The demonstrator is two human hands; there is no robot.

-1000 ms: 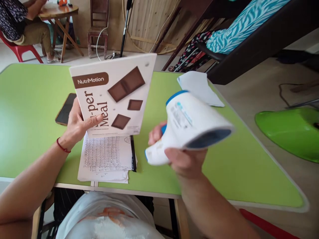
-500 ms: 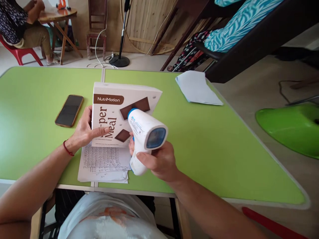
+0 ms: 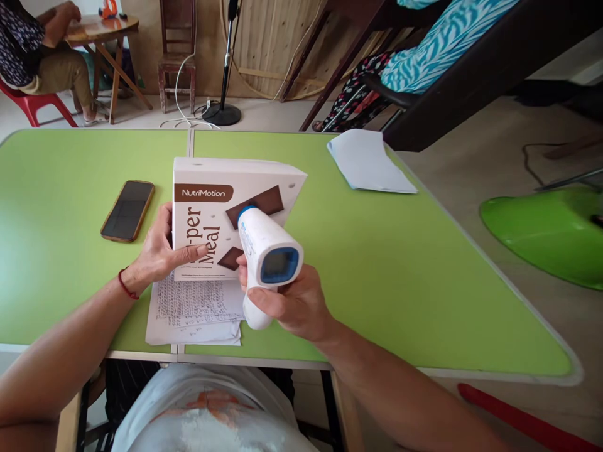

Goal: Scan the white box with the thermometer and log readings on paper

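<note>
One left hand (image 3: pixel 157 248): partly curled, it grips the left side of a white box (image 3: pixel 219 210), thumb flat on the front, most fingers hidden behind.
Box: we hold it roughly upright over the near part of the green tabletop (image 3: pixel 405 270), its NutriMotion front toward us; whether its lower edge rests on the papers (image 3: pixel 198 307), we cannot tell.
Our right hand (image 3: pixel 296 301): closed around the handle of a white-and-blue gun-shaped device (image 3: pixel 271 248).
Device: its nose points at a brown square printed on the box, its small screen faces us; contact with the cardboard, we cannot tell.
Papers: densely written sheets lie partly behind the box.
Phone (image 3: pixel 127 211): we see it face up, left of the box.
Loose white sheets (image 3: pixel 370 163): at the far right edge.
Background: beyond us, a person (image 3: pixel 42 56) sits near a black stand (image 3: pixel 221 113).
</note>
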